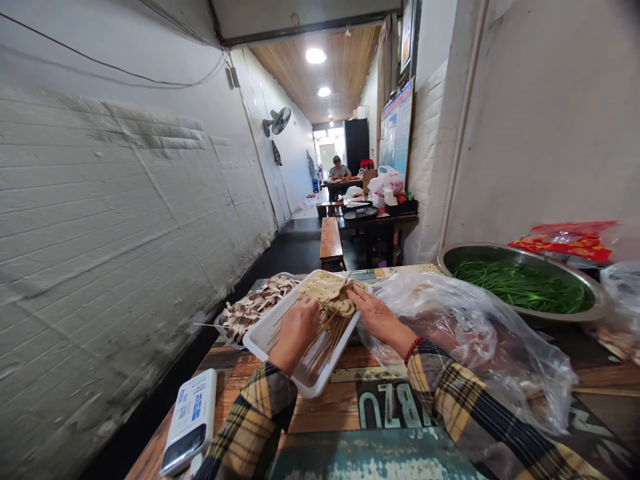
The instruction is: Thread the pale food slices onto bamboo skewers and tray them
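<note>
A white plastic tray (313, 388) sits tilted on the table before me. Inside it lie several bamboo skewers (325, 343) threaded with flat, pale tan food slices (325, 285), sticks pointing towards me. My left hand (299, 327) is closed over the tray's left half, beside the sticks; its fingers hide whatever they grip. With fingers stretched out, my right hand (377, 312) rests against the slices at the tray's right side. Left of the tray is a heap of sliced mushrooms (255, 307) with a stick poking out.
A clear plastic bag (470, 327) covers the table's right side. Behind it stands a steel bowl (595, 303) of green vegetables (520, 283). A white boxed device (193, 417) lies front left. A wooden bench (331, 240) and a seated person (339, 169) are farther back.
</note>
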Tool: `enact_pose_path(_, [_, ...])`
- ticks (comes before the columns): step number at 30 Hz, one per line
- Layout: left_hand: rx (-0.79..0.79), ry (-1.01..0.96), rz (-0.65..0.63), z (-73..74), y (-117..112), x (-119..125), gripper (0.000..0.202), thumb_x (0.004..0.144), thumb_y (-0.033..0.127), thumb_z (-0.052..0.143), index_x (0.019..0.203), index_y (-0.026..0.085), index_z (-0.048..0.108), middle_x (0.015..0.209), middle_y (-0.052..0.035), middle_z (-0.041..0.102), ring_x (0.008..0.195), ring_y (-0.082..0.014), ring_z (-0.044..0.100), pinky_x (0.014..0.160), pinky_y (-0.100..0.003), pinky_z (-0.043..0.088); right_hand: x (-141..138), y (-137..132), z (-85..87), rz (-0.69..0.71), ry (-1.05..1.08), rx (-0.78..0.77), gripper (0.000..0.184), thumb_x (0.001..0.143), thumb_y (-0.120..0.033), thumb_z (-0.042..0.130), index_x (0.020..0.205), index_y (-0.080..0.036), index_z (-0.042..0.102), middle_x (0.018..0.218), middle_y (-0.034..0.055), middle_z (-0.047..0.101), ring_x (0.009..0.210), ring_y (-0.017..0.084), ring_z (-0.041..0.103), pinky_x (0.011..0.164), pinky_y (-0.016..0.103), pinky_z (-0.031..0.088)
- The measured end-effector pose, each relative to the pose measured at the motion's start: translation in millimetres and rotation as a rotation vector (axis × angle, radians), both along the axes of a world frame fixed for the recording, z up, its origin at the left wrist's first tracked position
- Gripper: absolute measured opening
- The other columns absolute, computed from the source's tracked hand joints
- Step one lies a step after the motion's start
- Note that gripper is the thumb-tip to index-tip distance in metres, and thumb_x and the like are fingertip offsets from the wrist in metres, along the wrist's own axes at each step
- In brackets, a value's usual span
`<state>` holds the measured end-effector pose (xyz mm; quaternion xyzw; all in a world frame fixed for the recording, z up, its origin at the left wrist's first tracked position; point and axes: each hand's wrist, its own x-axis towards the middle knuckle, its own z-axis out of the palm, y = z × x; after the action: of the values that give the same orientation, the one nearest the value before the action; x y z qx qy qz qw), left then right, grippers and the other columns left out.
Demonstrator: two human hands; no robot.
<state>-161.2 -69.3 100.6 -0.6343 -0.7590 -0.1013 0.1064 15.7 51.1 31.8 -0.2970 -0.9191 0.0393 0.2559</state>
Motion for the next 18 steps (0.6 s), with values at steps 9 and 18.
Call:
enact_pose_path(9, [-0.058,0.096,-0.005,1.9,2.1,8.2,0.029,0.088,0.01,0.037,0.098,0.015,0.064,0.096,-0.012,0.064,0.089,-0.0221,0.062,0.075,-0.031,0.044,-4.5,3.6,-3.6,-0.067,-0.045,-0.004,0.055,0.089,-0.001,0.038,0.143,-0.006,0.042,0.15,0.0186,0.036,0.136,0.027,0.039,0.109,0.043,0.035])
enact_pose_path(18, [0.118,-0.052,-0.089,5.4,-8.6,-3.9,0.024,0.092,0.026,0.044,0.098,0.017,0.066,0.099,-0.0105,0.064,0.093,-0.0216,0.06,0.082,-0.032,0.045,8.9,10.5,3.5,0.03,0.086,-0.055,0.07,0.075,0.009,0.036,0.142,-0.011,0.045,0.149,0.0165,0.04,0.136,0.022,0.04,0.109,0.039,0.039])
